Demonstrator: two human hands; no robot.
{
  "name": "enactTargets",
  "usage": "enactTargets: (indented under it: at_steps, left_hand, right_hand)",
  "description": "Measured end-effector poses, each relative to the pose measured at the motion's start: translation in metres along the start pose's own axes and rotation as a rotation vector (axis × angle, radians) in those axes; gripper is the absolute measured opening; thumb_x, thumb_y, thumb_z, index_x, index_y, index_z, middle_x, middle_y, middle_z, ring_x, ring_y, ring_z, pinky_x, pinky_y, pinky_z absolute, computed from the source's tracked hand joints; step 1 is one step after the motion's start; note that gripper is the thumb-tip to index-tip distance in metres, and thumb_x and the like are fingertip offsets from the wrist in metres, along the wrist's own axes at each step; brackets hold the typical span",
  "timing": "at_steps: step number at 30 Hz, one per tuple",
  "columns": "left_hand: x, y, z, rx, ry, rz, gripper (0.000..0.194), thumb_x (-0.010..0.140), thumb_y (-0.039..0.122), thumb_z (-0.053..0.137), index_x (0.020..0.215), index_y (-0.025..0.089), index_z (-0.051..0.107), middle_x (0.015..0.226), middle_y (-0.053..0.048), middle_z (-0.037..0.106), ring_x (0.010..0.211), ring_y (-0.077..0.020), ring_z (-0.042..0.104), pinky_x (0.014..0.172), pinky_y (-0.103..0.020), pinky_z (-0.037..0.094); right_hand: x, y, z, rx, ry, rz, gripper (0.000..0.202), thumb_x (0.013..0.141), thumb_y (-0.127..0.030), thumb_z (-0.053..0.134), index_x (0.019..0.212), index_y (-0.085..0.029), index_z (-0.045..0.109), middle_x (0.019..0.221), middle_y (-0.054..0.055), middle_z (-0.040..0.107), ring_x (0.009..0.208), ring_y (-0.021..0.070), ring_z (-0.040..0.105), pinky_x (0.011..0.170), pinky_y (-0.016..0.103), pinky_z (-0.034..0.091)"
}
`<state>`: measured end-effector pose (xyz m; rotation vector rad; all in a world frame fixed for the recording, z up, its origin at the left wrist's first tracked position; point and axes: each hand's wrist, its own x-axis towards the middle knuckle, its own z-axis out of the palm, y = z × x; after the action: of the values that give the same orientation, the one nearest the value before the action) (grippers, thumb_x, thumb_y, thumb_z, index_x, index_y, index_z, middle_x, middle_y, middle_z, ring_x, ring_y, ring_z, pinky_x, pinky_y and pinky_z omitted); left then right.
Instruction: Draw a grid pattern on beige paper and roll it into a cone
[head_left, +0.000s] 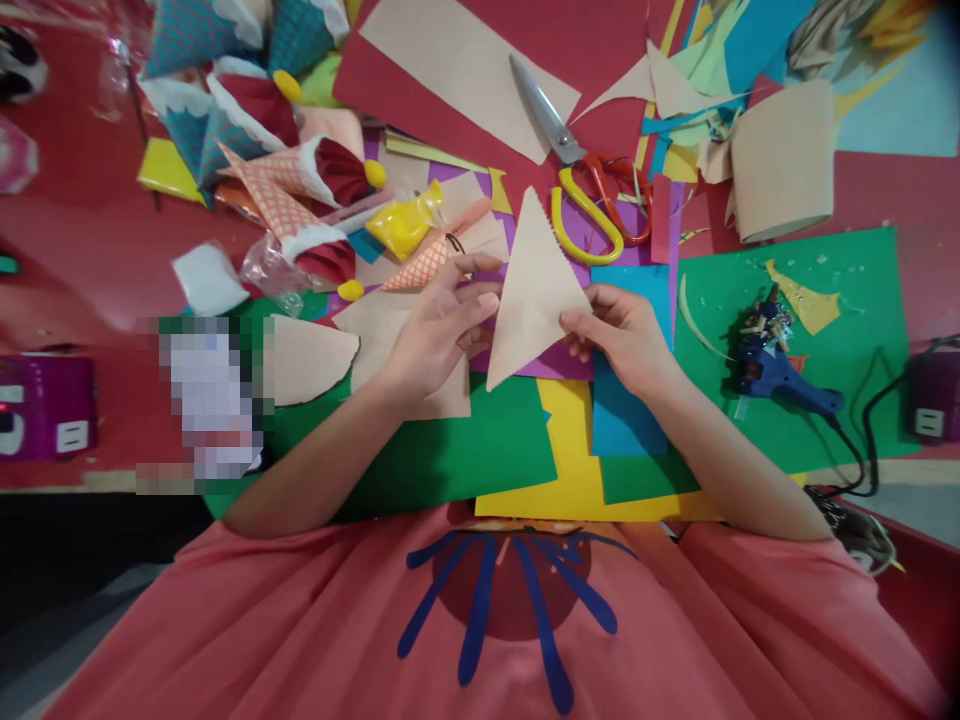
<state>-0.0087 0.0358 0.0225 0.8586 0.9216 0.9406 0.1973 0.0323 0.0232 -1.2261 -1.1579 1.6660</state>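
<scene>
A beige paper triangle [531,305] with zigzag-cut edges stands point-up between my hands. My right hand [626,335] pinches its right corner, thumb in front and fingers behind. At the left edge, my left hand [435,335] has its fingers apart and loosely curved, the tips close to the paper; whether they touch it I cannot tell. Just behind lie large scissors [574,160] with red and yellow handles, blades pointing away. An orange checked paper cone [424,262] lies beyond my left hand. Beige paper pieces [311,358] lie to its left.
A blue glue gun [787,375] with a cord rests on green card [862,290] at right. Behind it stands a beige paper roll [784,165]. Frilled cones [262,115] and a yellow packet [405,220] crowd the back left. A blurred-out object [214,400] lies left.
</scene>
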Motion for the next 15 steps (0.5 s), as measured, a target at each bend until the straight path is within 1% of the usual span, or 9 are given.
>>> enactTargets:
  at_steps: [2,4,5,6,8,13,15]
  left_hand:
    - [0.002,-0.004,-0.002,0.012,-0.062,-0.064,0.041,0.076,0.040,0.072,0.109,0.020,0.057,0.087,0.000,0.071,0.071,-0.0125,0.067,0.058,-0.020,0.051]
    - [0.003,-0.010,-0.003,0.030,-0.135,-0.089,0.039,0.075,0.042,0.073,0.103,0.018,0.060,0.084,-0.001,0.071,0.071,-0.0142,0.067,0.061,-0.023,0.052]
    - [0.004,-0.013,-0.004,0.043,-0.144,-0.081,0.036,0.075,0.042,0.073,0.098,0.017,0.062,0.083,-0.002,0.071,0.071,-0.0144,0.067,0.063,-0.023,0.053]
    - [0.004,-0.016,-0.004,0.053,-0.135,-0.063,0.033,0.075,0.042,0.073,0.094,0.017,0.062,0.081,-0.002,0.071,0.071,-0.0143,0.067,0.063,-0.023,0.053]
    - [0.004,-0.021,-0.005,0.069,-0.083,-0.031,0.029,0.078,0.041,0.070,0.092,0.017,0.063,0.080,-0.001,0.071,0.072,-0.0142,0.067,0.064,-0.023,0.053]
    - [0.002,-0.028,-0.006,0.162,0.001,0.029,0.034,0.082,0.044,0.065,0.102,0.017,0.062,0.092,-0.004,0.071,0.090,-0.0193,0.068,0.075,-0.028,0.054]
    - [0.002,-0.028,-0.006,0.179,0.014,0.037,0.035,0.082,0.047,0.064,0.102,0.017,0.063,0.093,-0.005,0.072,0.092,-0.0199,0.068,0.076,-0.028,0.055]
  right_hand:
    - [0.000,0.001,0.002,-0.026,-0.044,0.013,0.040,0.068,-0.052,0.078,0.070,-0.019,0.055,0.058,-0.005,0.058,0.046,0.0059,0.051,0.044,0.020,0.042]
    - [-0.001,0.002,0.002,-0.052,-0.084,0.023,0.040,0.068,-0.052,0.078,0.070,-0.018,0.056,0.058,-0.005,0.058,0.046,0.0058,0.051,0.044,0.019,0.041]
    - [-0.002,0.003,0.002,-0.061,-0.098,0.023,0.039,0.068,-0.051,0.078,0.070,-0.018,0.057,0.058,-0.005,0.057,0.046,0.0056,0.051,0.044,0.019,0.040]
    - [-0.003,0.004,0.002,-0.068,-0.107,0.023,0.038,0.068,-0.049,0.079,0.070,-0.018,0.057,0.057,-0.005,0.056,0.046,0.0055,0.051,0.043,0.018,0.039]
    - [-0.004,0.005,0.001,-0.073,-0.099,0.028,0.038,0.067,-0.048,0.080,0.070,-0.018,0.057,0.056,-0.006,0.054,0.045,0.0053,0.050,0.040,0.018,0.036]
    - [-0.007,0.004,0.000,-0.063,-0.013,0.040,0.042,0.069,-0.053,0.076,0.067,-0.018,0.053,0.056,-0.004,0.058,0.042,0.0050,0.050,0.035,0.017,0.033]
    - [-0.007,0.003,0.000,-0.055,0.014,0.029,0.041,0.070,-0.052,0.076,0.068,-0.018,0.054,0.055,-0.004,0.058,0.041,0.0049,0.050,0.035,0.017,0.033]
